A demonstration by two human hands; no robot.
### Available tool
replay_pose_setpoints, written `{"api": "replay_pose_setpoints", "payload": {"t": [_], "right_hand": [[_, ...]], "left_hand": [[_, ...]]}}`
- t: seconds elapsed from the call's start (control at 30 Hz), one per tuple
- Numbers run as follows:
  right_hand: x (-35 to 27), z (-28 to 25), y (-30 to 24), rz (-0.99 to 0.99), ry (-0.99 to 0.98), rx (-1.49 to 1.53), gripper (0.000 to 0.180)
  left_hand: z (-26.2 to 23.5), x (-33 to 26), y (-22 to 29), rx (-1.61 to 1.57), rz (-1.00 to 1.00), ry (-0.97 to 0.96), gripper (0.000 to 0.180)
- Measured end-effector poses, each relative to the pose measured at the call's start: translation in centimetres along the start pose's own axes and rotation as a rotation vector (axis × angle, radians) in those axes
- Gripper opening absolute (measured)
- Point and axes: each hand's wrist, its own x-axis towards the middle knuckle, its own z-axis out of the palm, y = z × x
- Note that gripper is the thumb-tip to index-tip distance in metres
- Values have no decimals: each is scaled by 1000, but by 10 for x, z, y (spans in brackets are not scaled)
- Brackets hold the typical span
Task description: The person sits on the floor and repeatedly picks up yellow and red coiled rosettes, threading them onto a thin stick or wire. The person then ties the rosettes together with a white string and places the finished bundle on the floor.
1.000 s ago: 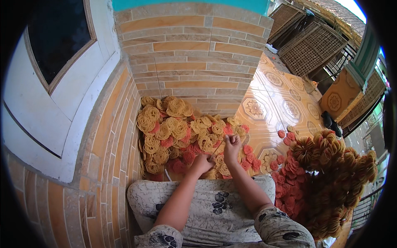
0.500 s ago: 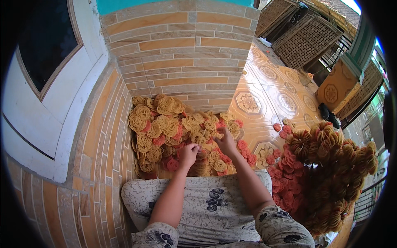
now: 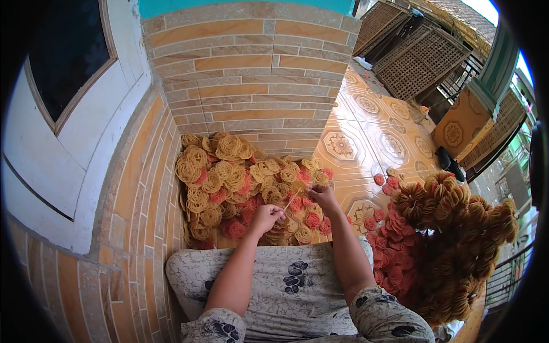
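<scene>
Wall (image 3: 240, 86): tan and grey strips (image 3: 231, 90), turquoise band (image 3: 240, 7) above. Left: white door (image 3: 94, 154), dark pane (image 3: 68, 51) in wooden frame (image 3: 86, 95). Floor (image 3: 366, 128): glossy orange tile, octagonal motifs (image 3: 341, 144), bright daylight reflection. Upper right: tilted woven panels (image 3: 423, 60) near a tiled pillar (image 3: 454, 132).

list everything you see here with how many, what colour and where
yellow rosettes: many, yellow, heaped against the wall ahead
red rosettes: many, red, among the heap and on the floor at right
bunches: several, brownish yellow with red, right
strip: one, pale, between the hands
floor: one, orange patterned tile, centre right
walls: two, orange and beige, ahead and left
door: one, white, dark pane, left
woven panels: several, brown, upper right
clothing: white, dark flowers, bottom
left hand: one, bare, centre
right hand: one, bare, centre
</scene>
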Motion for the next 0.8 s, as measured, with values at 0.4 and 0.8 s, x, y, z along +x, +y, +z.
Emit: {"api": "replay_pose_setpoints", "payload": {"t": [0.4, 0.8], "right_hand": [[-20, -11, 0, -298, -555, -750, 27], [-4, -8, 10, 17, -63, -373, 20]], "left_hand": [[1, 0, -1, -43, -36, -11, 18], [2, -2, 1, -4, -37, -57, 17]]}}
